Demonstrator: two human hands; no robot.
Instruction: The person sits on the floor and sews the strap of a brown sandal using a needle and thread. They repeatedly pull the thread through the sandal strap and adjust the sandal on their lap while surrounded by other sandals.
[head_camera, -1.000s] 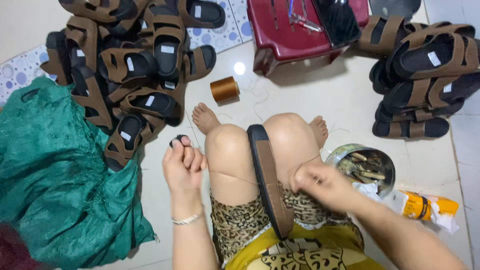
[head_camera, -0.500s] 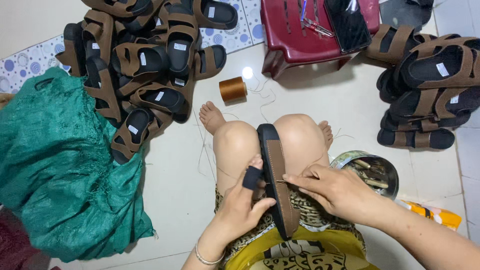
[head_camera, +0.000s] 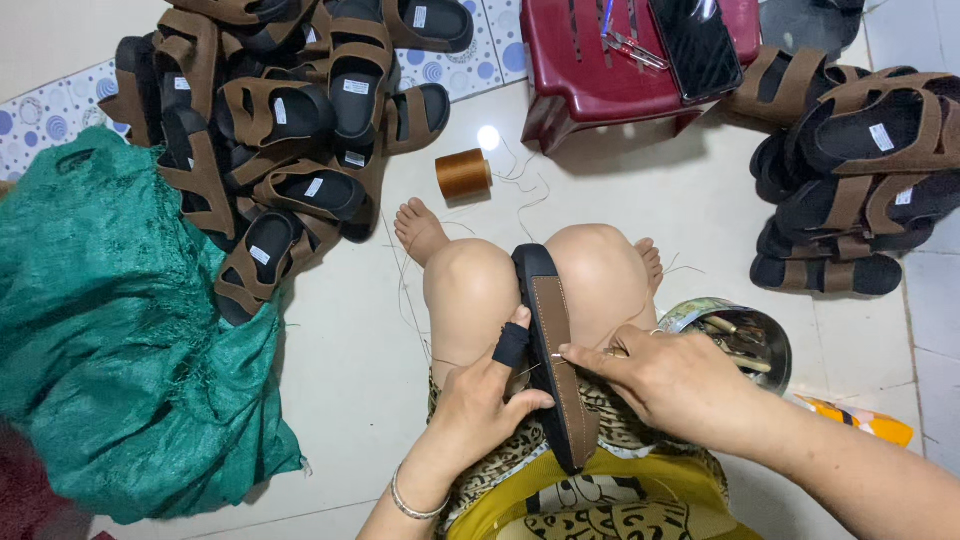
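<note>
At centre frame, a black sandal sole (head_camera: 556, 380) with a stitched brown strap is held on edge between 2 bare knees. It is clasped by the left hand (head_camera: 487, 400), its index finger sheathed in black, and pinched at the strap by the right hand (head_camera: 668, 378). A brown thread spool (head_camera: 463, 174) stands above.

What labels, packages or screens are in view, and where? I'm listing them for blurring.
Phone: dark blank screen, lying on the red stool.
Insole labels: small white rectangles inside the brown sandals, both piles.
Packet: orange-yellow, on the floor at right.
Tin: round, patterned rim, beside the right knee.
</note>
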